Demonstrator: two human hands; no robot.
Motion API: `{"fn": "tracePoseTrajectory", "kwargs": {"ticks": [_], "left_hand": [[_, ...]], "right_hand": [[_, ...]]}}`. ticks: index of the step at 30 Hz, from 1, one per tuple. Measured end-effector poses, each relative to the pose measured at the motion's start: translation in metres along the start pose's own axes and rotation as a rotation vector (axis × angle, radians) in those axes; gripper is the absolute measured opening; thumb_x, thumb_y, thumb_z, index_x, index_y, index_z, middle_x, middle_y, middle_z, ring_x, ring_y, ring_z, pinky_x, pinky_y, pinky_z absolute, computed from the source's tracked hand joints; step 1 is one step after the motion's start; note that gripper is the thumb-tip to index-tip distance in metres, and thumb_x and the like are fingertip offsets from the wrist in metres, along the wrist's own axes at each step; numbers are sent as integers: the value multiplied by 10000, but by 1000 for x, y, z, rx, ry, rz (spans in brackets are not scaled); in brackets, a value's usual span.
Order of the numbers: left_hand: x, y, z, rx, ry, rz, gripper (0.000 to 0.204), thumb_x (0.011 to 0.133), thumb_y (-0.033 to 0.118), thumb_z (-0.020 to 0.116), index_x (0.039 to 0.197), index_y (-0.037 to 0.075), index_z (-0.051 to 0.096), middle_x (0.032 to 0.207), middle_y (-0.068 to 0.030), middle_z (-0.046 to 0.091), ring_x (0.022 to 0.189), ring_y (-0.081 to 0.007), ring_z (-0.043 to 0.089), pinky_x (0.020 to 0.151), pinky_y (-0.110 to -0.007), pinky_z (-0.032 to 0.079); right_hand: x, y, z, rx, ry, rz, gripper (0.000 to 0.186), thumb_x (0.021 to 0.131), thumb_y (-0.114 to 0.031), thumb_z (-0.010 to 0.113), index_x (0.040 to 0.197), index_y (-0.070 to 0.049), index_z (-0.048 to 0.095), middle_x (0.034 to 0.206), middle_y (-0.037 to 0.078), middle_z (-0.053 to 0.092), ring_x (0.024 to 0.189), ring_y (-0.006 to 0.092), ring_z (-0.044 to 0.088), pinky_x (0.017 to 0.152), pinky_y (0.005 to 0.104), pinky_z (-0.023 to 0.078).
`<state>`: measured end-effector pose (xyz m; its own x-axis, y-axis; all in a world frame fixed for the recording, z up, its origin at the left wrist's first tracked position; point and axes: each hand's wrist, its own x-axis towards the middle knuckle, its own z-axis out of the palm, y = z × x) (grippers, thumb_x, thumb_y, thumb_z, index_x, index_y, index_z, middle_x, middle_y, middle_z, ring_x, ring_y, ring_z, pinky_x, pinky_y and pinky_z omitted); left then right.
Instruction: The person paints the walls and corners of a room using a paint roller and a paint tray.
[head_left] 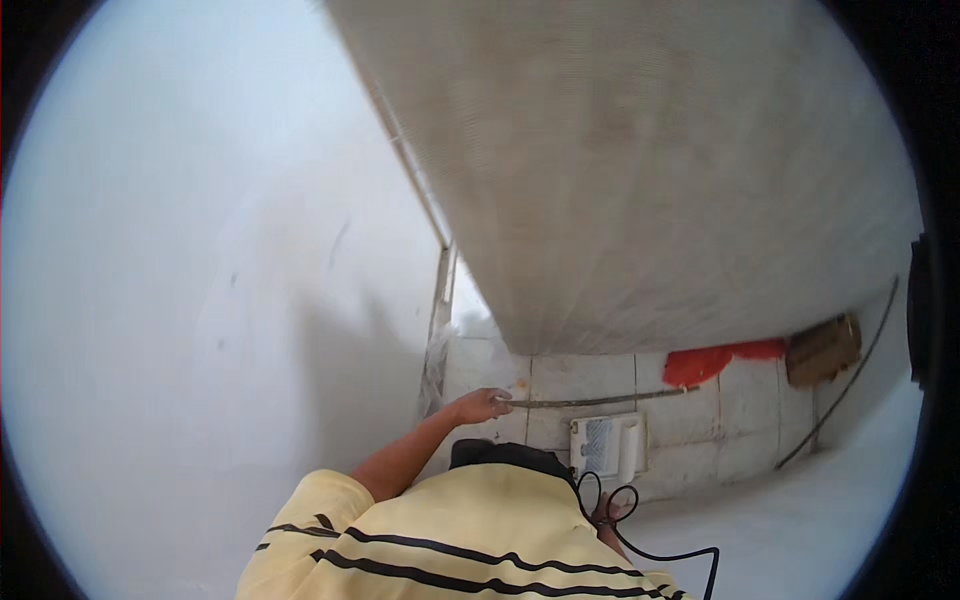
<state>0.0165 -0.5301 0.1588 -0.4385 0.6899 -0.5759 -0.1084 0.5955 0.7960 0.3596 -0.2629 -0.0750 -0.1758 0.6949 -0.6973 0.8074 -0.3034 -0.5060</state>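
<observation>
My left hand reaches forward, low and close to the white wall, its fingers closed around the near end of a long thin pole. The pole stretches off to the right above the tiled floor. My right hand hangs by my side, partly hidden behind loops of black cable; its fingers are too unclear to read. Between the hands, on the floor, lies a pale paint tray with a grey-blue smeared patch. A white cylinder like a roller lies along its right side.
A white wall rises on my left, and a large grey-beige wall stands ahead, with a narrow doorway-like frame between. Red sheeting, a brown box and a thin dark rod are at the right.
</observation>
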Motion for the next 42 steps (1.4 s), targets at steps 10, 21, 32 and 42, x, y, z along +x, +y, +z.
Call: {"fn": "tracePoseTrajectory", "kwargs": {"ticks": [10, 21, 32, 42], "left_hand": [[-85, -74, -36, -261, 80, -234, 564, 846, 375, 609, 1293, 62, 467, 1096, -144, 612, 900, -226, 596, 759, -329, 494], [-137, -149, 74, -629, 262, -370, 624, 833, 435, 608, 1328, 96, 439, 1105, -129, 596, 928, -224, 583, 784, -358, 493], [-73, -170, 183, -1554, 928, -286, 489, 829, 328, 632, 1249, 114, 503, 943, -46, 587, 848, -170, 569, 709, -297, 497], [27, -158, 304, -1945, 1391, -216, 425, 855, 233, 605, 1229, 57, 508, 1005, -64, 632, 777, -150, 609, 615, -295, 519]], "right_hand": [[-33, -123, 13, -1135, -335, -823, 532, 906, -437, 367, 885, 16, 644, 855, 270, 620, 889, 437, 581, 851, 488, 436], [-145, -262, 134, -1123, -797, -1104, 368, 845, -352, 518, 876, 4, 605, 773, 203, 628, 777, 343, 626, 698, 439, 481], [-111, -197, 286, -1269, -1180, -1258, 275, 861, -287, 569, 816, -15, 554, 578, 109, 560, 469, 202, 565, 431, 337, 454], [-131, -91, 393, -1461, -1181, -1020, 461, 891, -396, 458, 760, 35, 554, 643, 210, 584, 669, 360, 592, 652, 420, 464]]}}
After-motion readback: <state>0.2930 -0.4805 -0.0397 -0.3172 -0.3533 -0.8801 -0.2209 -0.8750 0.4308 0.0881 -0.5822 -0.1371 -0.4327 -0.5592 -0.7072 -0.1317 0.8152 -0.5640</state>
